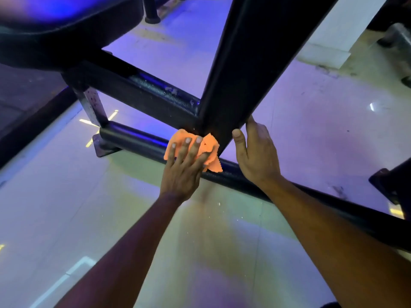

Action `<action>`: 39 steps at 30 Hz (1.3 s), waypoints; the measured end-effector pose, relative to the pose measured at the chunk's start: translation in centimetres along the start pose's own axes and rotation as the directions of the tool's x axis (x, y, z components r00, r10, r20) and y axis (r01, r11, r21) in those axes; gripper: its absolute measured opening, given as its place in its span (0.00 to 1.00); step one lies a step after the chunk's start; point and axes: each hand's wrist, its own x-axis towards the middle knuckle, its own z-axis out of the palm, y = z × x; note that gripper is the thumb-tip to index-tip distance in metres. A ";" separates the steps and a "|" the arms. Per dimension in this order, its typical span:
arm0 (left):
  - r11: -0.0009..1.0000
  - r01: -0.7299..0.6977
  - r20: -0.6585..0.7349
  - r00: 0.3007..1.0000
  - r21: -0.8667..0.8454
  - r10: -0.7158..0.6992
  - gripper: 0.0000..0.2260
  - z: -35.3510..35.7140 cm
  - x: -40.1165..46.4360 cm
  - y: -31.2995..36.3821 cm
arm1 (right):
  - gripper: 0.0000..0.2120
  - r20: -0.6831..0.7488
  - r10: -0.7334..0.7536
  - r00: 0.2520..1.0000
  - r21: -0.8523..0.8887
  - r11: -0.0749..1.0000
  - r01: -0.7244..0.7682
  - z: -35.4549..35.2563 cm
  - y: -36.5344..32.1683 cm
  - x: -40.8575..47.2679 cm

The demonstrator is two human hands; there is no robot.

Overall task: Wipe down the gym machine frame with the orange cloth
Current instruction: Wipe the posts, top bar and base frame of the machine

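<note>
Pressing an orange cloth (210, 150) against the foot of a black gym machine frame (251, 70), a person works low at the joint where a slanted upright meets the floor rail (138, 138). The left hand (184, 167) lies flat on the cloth with fingers straight and spread, pushing rather than clutching it, so the fabric is held only by pressure against the metal. The right hand (253, 152) braces on the upright's far edge, thumb up its near face and fingers wrapped behind, grasping the frame itself. A loose corner of the cloth hangs free below the palm; a quick stroke could likely let it slide out from under the flat fingers and drop to the tiled floor (111, 196), which shows specks of grit that would then be smeared back on the steel. The welded corner just beyond the fingertips looks rough and may snag the pinked edge. Farther back, the cross beam (142, 94) carries pale scuffs and appears not yet wiped, and the padded seat (66, 25) overhangs it, a probable bump for a rising head.
</note>
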 end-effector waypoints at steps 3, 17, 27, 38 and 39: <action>1.000 0.004 -0.081 0.997 -0.013 -0.005 0.24 -0.7 2.8 -0.2 | 0.38 0.041 0.042 0.998 0.036 0.998 -0.043 0.8 0.8 0.0; 0.979 0.178 0.186 0.970 -0.101 -0.157 0.29 2.8 -4.4 2.0 | 0.28 0.338 0.190 0.922 0.148 0.956 -0.251 2.6 0.2 -1.7; 0.995 -0.050 0.307 0.949 -0.082 0.073 0.28 3.7 -6.2 4.1 | 0.41 0.475 0.260 0.841 0.048 0.946 -0.320 2.6 1.4 -2.5; 0.953 0.011 0.324 0.941 -0.304 0.092 0.25 3.6 0.5 10.6 | 0.32 0.574 0.552 0.605 -0.459 0.828 -0.321 -0.2 11.7 -5.3; 0.944 0.029 0.350 0.932 -0.328 0.093 0.25 3.7 1.7 11.0 | 0.32 0.587 0.548 0.596 -0.466 0.831 -0.304 -0.5 11.9 -5.4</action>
